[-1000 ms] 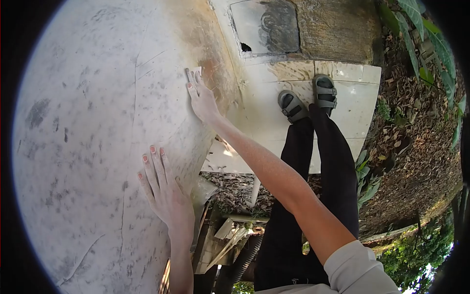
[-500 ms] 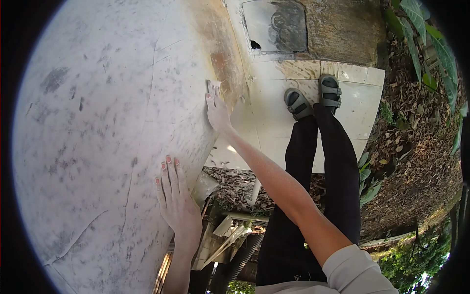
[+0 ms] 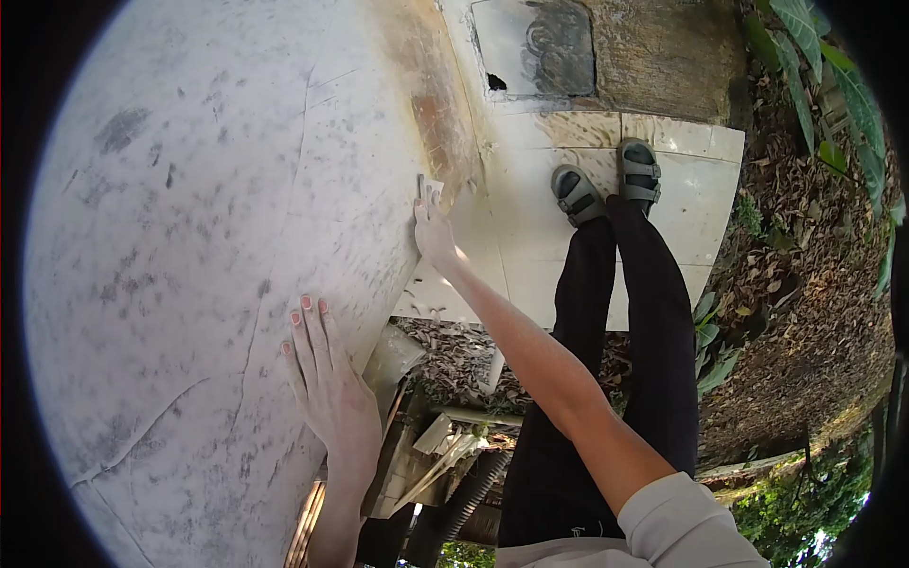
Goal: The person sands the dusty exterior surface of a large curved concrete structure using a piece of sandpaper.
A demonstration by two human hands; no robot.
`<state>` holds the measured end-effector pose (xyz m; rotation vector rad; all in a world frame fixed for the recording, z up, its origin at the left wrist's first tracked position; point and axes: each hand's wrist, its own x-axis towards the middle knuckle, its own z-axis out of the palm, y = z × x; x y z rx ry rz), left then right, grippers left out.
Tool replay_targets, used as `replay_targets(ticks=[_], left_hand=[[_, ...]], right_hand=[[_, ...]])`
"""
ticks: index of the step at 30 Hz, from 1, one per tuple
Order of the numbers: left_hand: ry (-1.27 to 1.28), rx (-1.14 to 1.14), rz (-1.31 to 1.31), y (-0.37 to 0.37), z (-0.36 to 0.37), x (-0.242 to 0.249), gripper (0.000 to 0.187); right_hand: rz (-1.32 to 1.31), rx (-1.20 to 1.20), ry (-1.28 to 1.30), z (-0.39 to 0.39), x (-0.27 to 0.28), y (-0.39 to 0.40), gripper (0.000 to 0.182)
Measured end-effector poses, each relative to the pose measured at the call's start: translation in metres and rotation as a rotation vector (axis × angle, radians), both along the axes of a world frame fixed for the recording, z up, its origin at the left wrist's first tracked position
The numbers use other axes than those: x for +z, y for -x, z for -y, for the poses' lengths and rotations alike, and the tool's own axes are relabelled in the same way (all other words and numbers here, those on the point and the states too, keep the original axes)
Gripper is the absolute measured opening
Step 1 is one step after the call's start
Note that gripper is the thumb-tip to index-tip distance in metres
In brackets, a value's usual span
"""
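Observation:
A large curved whitish surface [image 3: 189,237] with grey smudges and thin cracks fills the left side. My left hand [image 3: 327,388] lies flat on it near the lower edge, fingers stretched out and dusty. Farther up, my right hand [image 3: 434,232] is closed on a small pale flat piece [image 3: 433,187], pressed to the surface's edge beside a brown stained strip [image 3: 440,128]. The fingers partly cover the piece, and its kind is unclear. Pale dust coats both hands and forearms.
My sandalled feet [image 3: 578,194] stand on pale tiles [image 3: 677,222]. A square panel [image 3: 535,47] with a dark hole lies at the top. Dry leaves [image 3: 786,322] and green plants are at right. Boards and a ribbed hose [image 3: 473,492] are below.
My right hand has moved slightly right and down in the view with the small piece. My left hand has slid a little to the left, still flat on the surface.

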<state>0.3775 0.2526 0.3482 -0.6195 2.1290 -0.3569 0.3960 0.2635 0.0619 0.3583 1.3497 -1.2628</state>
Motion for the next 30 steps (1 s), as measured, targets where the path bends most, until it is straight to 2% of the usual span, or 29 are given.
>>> replay_targets(ticks=[1, 3, 5, 8, 10, 12, 13, 14, 15, 17, 20, 21, 22, 24, 25, 27, 30], left_hand=[[0.051, -0.072, -0.002, -0.003, -0.001, -0.006, 0.066], [0.104, -0.149, -0.013, -0.005, 0.0, -0.01, 0.065], [0.104, -0.129, -0.021, -0.007, -0.001, -0.012, 0.064], [0.097, -0.132, -0.028, -0.008, 0.0, -0.012, 0.063], [0.102, -0.134, -0.041, -0.008, 0.001, -0.012, 0.063], [0.099, -0.145, -0.056, -0.008, -0.001, -0.012, 0.062], [0.099, -0.136, -0.056, -0.008, -0.001, -0.012, 0.062], [0.102, -0.124, -0.057, -0.008, -0.002, -0.012, 0.061], [0.103, -0.126, -0.057, -0.008, -0.002, -0.013, 0.061], [0.097, -0.135, -0.063, -0.008, -0.002, -0.012, 0.06], [0.084, -0.127, -0.071, -0.008, -0.001, -0.011, 0.06], [0.078, -0.123, -0.069, -0.009, -0.001, -0.011, 0.06], [0.086, -0.124, -0.061, -0.009, 0.0, -0.012, 0.06], [0.095, -0.126, -0.055, -0.008, 0.0, -0.015, 0.06], [0.094, -0.13, -0.055, -0.007, 0.0, -0.017, 0.06], [0.095, -0.137, -0.054, -0.007, 0.0, -0.023, 0.06], [0.081, -0.102, -0.059, -0.008, 0.001, -0.038, 0.07]], right_hand=[[-0.154, 0.013, -0.093, 0.002, 0.016, -0.007, 0.052], [-0.192, -0.089, 0.07, -0.01, 0.066, -0.031, 0.053], [-0.152, -0.029, 0.167, -0.033, 0.13, -0.036, 0.051], [-0.236, -0.005, 0.275, -0.039, 0.136, -0.034, 0.05], [-0.223, -0.039, 0.145, -0.025, 0.086, -0.027, 0.052], [0.027, -0.018, 0.028, -0.013, 0.016, -0.007, 0.055], [0.112, 0.076, 0.055, -0.015, -0.013, 0.013, 0.056], [0.196, 0.174, 0.084, -0.02, -0.03, 0.026, 0.058], [0.196, 0.172, 0.086, -0.015, -0.03, 0.02, 0.058], [0.073, 0.088, -0.033, -0.003, -0.014, 0.0, 0.055], [-0.052, -0.007, 0.157, -0.027, 0.103, -0.001, 0.056], [-0.047, -0.008, 0.252, -0.035, 0.129, -0.001, 0.054], [-0.045, -0.005, 0.246, -0.037, 0.128, -0.008, 0.054], [-0.131, -0.073, 0.306, -0.036, 0.12, -0.019, 0.048], [-0.149, -0.038, 0.222, -0.032, 0.103, -0.015, 0.049], [-0.1, -0.053, 0.033, -0.015, 0.043, -0.019, 0.05], [-0.083, 0.005, -0.13, 0.0, -0.059, -0.021, 0.056]])
